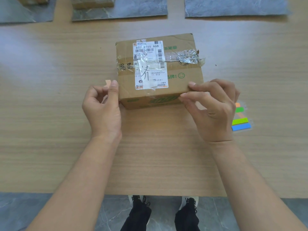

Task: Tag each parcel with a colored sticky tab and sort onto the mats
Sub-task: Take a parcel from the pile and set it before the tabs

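A cardboard parcel [181, 72] with a white shipping label and clear tape sits in the middle of the wooden table. My left hand [101, 110] pinches a pale orange sticky tab [108, 83] between thumb and fingers, right beside the parcel's near left corner. My right hand [211, 109] grips the parcel's near right corner with its thumb and forefinger. A sheet of coloured sticky tabs [240, 124], orange, green and blue, lies on the table just right of my right hand, partly hidden behind it.
Three grey mats lie along the far edge: left [20, 15], middle [133, 10], right [233, 7]. A cardboard parcel [91, 2] rests on the middle mat and another parcel [33, 0] on the left mat. The table's near edge [150, 195] is close to my legs.
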The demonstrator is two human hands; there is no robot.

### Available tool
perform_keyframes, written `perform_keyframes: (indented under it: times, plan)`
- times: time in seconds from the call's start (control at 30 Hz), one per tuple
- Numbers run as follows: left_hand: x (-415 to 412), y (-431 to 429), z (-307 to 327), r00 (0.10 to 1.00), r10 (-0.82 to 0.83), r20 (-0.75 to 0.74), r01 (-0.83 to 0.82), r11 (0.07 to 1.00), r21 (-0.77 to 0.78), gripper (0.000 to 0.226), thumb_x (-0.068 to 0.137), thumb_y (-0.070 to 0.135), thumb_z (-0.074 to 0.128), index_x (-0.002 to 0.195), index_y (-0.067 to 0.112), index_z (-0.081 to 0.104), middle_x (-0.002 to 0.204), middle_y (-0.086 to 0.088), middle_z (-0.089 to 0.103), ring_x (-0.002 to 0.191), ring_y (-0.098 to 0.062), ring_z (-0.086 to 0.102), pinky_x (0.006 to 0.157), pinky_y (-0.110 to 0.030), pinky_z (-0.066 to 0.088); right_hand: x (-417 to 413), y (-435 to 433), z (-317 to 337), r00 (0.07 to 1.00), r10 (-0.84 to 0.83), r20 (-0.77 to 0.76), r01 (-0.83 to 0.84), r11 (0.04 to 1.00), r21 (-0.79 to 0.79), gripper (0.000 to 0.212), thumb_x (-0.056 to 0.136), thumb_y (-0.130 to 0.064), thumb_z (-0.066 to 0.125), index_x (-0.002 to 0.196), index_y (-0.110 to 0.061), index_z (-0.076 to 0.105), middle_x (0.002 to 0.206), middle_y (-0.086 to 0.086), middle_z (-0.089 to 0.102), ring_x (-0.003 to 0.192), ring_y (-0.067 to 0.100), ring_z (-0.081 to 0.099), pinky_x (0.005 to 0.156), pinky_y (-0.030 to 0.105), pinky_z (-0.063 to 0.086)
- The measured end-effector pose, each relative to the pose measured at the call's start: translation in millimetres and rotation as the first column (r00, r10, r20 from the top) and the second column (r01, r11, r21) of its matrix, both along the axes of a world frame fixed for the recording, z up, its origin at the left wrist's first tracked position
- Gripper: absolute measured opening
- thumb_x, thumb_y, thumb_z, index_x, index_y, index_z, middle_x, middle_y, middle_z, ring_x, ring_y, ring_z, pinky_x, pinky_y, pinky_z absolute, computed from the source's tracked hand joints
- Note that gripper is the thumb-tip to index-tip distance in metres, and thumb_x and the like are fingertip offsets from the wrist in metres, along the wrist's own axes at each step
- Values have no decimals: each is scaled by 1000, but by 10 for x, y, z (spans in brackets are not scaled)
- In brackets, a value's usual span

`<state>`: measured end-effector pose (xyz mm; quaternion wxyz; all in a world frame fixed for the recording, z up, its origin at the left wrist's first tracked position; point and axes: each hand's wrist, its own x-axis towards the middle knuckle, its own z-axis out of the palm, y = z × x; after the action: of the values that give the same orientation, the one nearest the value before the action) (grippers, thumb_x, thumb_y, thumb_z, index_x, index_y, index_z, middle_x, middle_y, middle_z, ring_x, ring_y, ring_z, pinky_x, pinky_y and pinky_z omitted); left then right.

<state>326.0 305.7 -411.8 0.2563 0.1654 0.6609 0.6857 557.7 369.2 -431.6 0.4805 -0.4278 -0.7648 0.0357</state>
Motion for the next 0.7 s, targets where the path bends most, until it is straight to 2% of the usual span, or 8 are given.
perform_keyframes:
  times: [0.13, 0.23, 0.3, 0.4, 0.47, 0.53, 0.6, 0.7]
  plan:
    - [-49, 24, -7, 1000, -22, 19, 22, 999, -27, 30, 81, 29, 81, 65, 25, 55, 71, 1, 55, 77, -22, 50, 90, -69, 49, -3, 19, 90, 997, 57, -56, -63, 991, -116, 15, 84, -23, 88, 92, -16, 77, 91, -5, 73, 93, 31, 59, 85, 41, 46]
    - [-92, 45, -13, 994, -63, 88, 67, 997, -39, 33, 86, 24, 77, 66, 24, 52, 76, -7, 53, 77, -23, 51, 80, -56, 54, -6, 30, 190, 981, 80, -176, -129, 949, -287, 41, 79, -26, 91, 112, -24, 68, 98, -4, 67, 98, 20, 57, 84, 35, 48]
    - [-98, 67, -25, 986, -73, 152, 81, 996, -46, 34, 93, 16, 71, 68, 21, 49, 76, -5, 54, 75, -19, 56, 78, -43, 55, -54, 40, 232, 948, 12, -318, -161, 880, -446, 48, 83, -32, 87, 124, -29, 63, 112, -2, 59, 100, 17, 58, 83, 29, 50]
    - [-115, 100, -36, 981, -97, 165, 114, 989, -95, 36, 95, 15, 68, 67, 21, 47, 75, -5, 56, 71, -15, 59, 69, -33, 55, -206, 56, 261, 883, -177, -435, -190, 711, -677, 37, 101, -45, 60, 131, -23, 64, 125, -3, 59, 107, 10, 61, 87, 21, 51]
    - [-123, 107, -8, 975, -109, 194, 134, 984, -119, 37, 95, 18, 69, 65, 23, 47, 75, -7, 59, 69, -17, 59, 65, -33, 52, -274, 54, 249, 869, -222, -442, -210, 643, -736, 37, 108, -43, 45, 116, -16, 70, 107, -4, 70, 95, 5, 63, 85, 25, 52]
    - [-132, 87, 57, 973, -96, 210, 129, 981, -148, 37, 93, 19, 71, 64, 23, 48, 79, -11, 60, 75, -23, 57, 69, -41, 48, -335, 31, 234, 869, -263, -419, -179, 622, -762, 37, 107, -44, 45, 108, -16, 70, 97, 1, 70, 87, 4, 59, 82, 31, 51]
    - [-144, 48, 172, 974, -69, 214, 106, 981, -165, 36, 92, 17, 71, 64, 22, 49, 77, -11, 60, 76, -24, 54, 75, -46, 48, -400, -20, 260, 862, -293, -413, -171, 600, -782, 41, 102, -53, 46, 116, -22, 69, 106, 0, 70, 91, 6, 61, 85, 31, 50]
    - [-192, -43, 390, 978, -5, 208, 45, 980, -192, 38, 94, 14, 69, 65, 20, 46, 68, -4, 56, 69, -19, 53, 80, -45, 53, -521, -111, 391, 847, -278, -454, -220, 594, -774, 41, 99, -56, 47, 123, -29, 66, 118, -1, 68, 105, 8, 64, 92, 29, 51]
